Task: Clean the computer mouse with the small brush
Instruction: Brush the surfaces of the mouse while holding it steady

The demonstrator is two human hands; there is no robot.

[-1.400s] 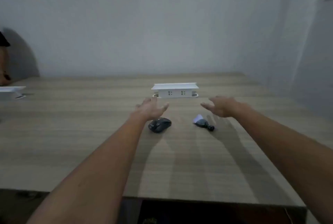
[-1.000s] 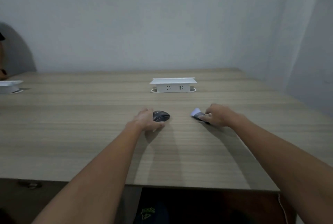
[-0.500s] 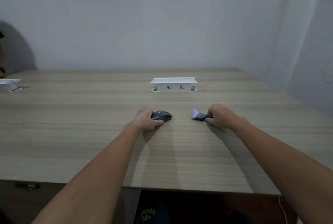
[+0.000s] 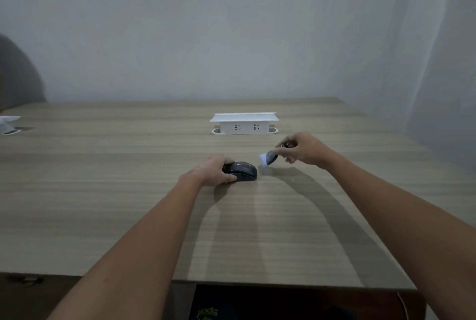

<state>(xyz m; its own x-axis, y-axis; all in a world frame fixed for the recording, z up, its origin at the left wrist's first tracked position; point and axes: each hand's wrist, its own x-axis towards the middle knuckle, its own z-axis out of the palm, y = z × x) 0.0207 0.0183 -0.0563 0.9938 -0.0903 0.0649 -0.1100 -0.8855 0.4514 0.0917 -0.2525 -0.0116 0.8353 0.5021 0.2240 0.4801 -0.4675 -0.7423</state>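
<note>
A dark grey computer mouse (image 4: 243,170) lies on the wooden table (image 4: 128,191) near its middle. My left hand (image 4: 212,170) grips its left side, thumb at the front and fingers over the back. Just to the right, my right hand (image 4: 302,148) pinches the small brush (image 4: 268,158) by its handle. The brush is lifted off the table, dark body and pale bristles pointing down-left toward the mouse, a short gap away from it.
A white pop-up socket box (image 4: 244,124) stands behind the hands at mid-table. Another white fitting (image 4: 7,124) sits at the far left edge. A grey wall rises behind the table, and the near table edge runs below my forearms.
Both hands came down onto the objects. My left hand took hold of the mouse; my right hand grasped the brush, lifted it off the table and swung it left toward the mouse.
</note>
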